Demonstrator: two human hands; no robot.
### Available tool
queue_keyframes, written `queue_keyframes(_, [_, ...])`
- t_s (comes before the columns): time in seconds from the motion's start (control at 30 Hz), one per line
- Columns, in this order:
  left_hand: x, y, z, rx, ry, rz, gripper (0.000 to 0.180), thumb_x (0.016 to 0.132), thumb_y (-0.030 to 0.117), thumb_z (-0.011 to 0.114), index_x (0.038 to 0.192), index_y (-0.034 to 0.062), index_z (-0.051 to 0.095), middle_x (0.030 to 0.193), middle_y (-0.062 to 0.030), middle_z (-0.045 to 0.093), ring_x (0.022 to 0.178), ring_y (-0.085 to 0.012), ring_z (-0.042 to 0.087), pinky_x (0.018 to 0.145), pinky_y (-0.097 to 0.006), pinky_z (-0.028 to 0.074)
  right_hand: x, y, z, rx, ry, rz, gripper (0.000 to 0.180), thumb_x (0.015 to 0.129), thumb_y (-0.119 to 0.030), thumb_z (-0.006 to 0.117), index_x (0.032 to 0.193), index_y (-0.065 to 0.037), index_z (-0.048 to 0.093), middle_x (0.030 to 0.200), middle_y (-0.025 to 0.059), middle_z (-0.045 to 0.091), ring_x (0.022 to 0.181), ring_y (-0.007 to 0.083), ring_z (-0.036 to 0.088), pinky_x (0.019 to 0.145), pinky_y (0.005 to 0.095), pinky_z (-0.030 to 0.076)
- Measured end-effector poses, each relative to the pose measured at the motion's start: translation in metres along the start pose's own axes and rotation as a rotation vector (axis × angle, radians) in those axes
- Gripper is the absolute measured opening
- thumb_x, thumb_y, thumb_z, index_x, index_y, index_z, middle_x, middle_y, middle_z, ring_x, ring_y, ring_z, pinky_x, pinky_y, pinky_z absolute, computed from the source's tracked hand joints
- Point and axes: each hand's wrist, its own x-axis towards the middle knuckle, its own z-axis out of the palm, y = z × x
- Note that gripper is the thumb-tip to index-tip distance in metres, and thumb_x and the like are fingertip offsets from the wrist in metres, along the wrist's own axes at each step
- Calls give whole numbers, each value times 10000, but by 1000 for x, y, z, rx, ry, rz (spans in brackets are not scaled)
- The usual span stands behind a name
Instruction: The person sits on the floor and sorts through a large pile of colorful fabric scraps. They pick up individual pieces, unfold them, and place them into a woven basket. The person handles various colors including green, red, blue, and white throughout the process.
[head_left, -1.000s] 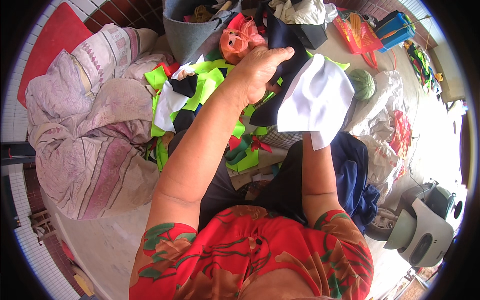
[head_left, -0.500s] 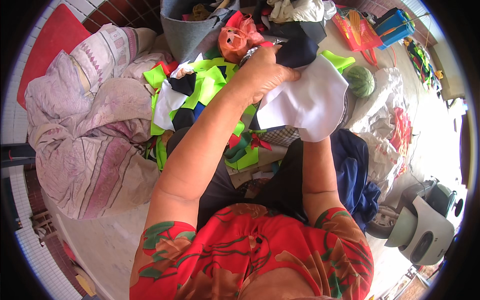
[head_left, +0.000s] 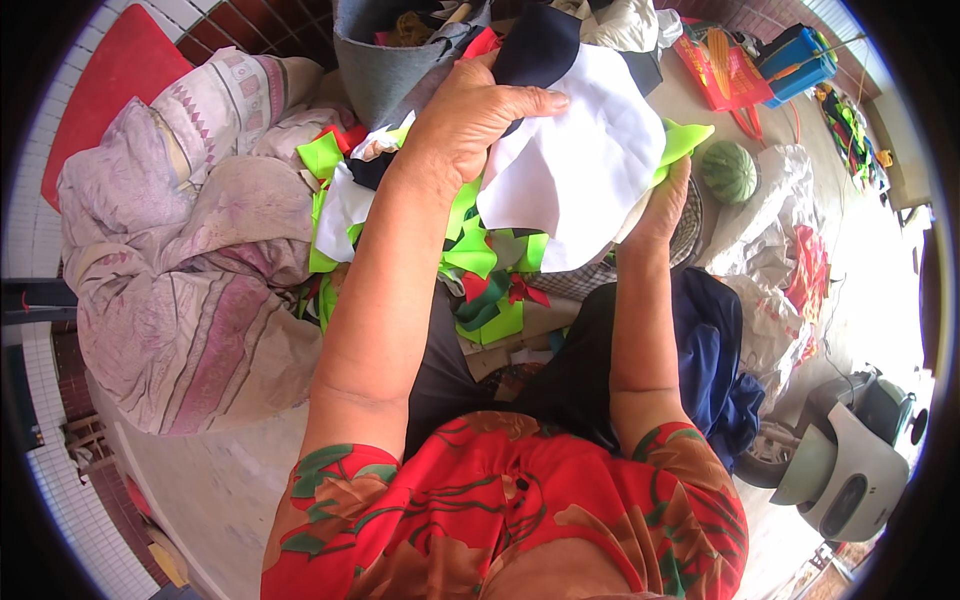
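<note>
Raised between my two hands is a piece of white fabric (head_left: 575, 160), spread out fairly flat. My left hand (head_left: 470, 115) is closed on its upper left edge, thumb on top, together with a navy fabric piece (head_left: 540, 45). At the right edge my right hand (head_left: 658, 205) grips the white fabric along with a neon green scrap (head_left: 683, 140); the cloth hides part of its fingers. Underneath and to the left lie neon green fabric scraps (head_left: 468, 252) mixed with white, black and red ones. A checked cloth (head_left: 565, 284) shows below the white piece.
A grey felt bin (head_left: 385, 75) stands at the back. To the right are a watermelon (head_left: 728, 170), a crumpled white plastic bag (head_left: 755, 240), a red paper bag (head_left: 715, 65) and a grey-white machine (head_left: 862, 480). Bunched patterned bedding (head_left: 220, 230) fills the left.
The white fabric has been lifted and spread wider, with the navy piece rising too. My left hand has moved up and left; my right hand has come into sight at the fabric's right edge.
</note>
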Motion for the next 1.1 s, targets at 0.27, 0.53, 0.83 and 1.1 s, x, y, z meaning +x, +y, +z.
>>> queue_keyframes(0.27, [-1,-3,10,131,56,28,362,688,74,734,1015,6,593,893,-45,627,807,-125,587,775,-252,451,-1,-1,-7,-70,-29,-27,419,864,-401,507,1152,-98,542,1114,67,590,1042,241,551,961,407,400])
queue_keyframes(0.53, [-6,-24,33,370,-61,59,836,587,468,813,1195,-11,497,1016,-113,599,928,-162,562,841,-245,427,-4,20,-7,-600,-196,-322,265,837,-113,621,1077,-27,546,959,44,616,836,130,605,743,267,496])
queue_keyframes(0.83, [-4,5,8,810,110,161,473,657,182,702,1093,29,599,943,-175,644,873,-264,629,786,-345,470,-16,24,18,-658,-250,-167,235,830,-86,603,1046,4,577,951,91,634,803,134,592,688,240,480])
queue_keyframes(1.1, [-17,21,-26,1694,422,153,293,684,76,623,968,8,625,848,-199,639,815,-358,609,710,-426,470,15,16,-13,-417,88,-115,124,864,-227,569,915,-115,550,819,33,604,693,171,590,625,326,521])
